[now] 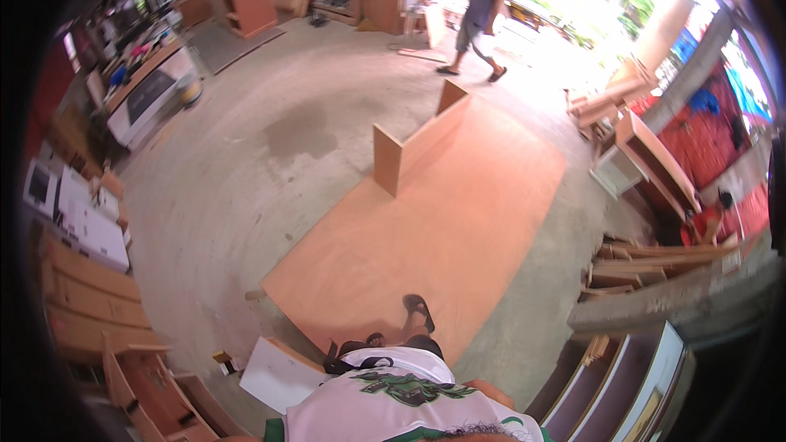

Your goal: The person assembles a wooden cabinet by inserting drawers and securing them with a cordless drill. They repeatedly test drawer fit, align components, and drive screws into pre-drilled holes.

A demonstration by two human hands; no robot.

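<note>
Neither of my hands shows. A bit of my right arm (491, 394) appears beside my shirt at the lower edge. Before me a large reddish-brown plywood sheet (393, 254) lies flat on the concrete floor. One of my sandalled feet (418, 312) rests on its near end. Along the sheet's far left side stands a board assembly (426, 141): a long upright board with a shorter board at each end. Close by my left side leans or lies a white panel (282, 376); its support is hidden.
A person (481, 12) walks near the bright opening at the back. Wooden cabinets (246, 4) stand at the far left. White panels (90, 221) line the left edge. At right are stacked boards (655, 266) and a shelf unit (610, 381). Another person (712, 217) is beyond the boards.
</note>
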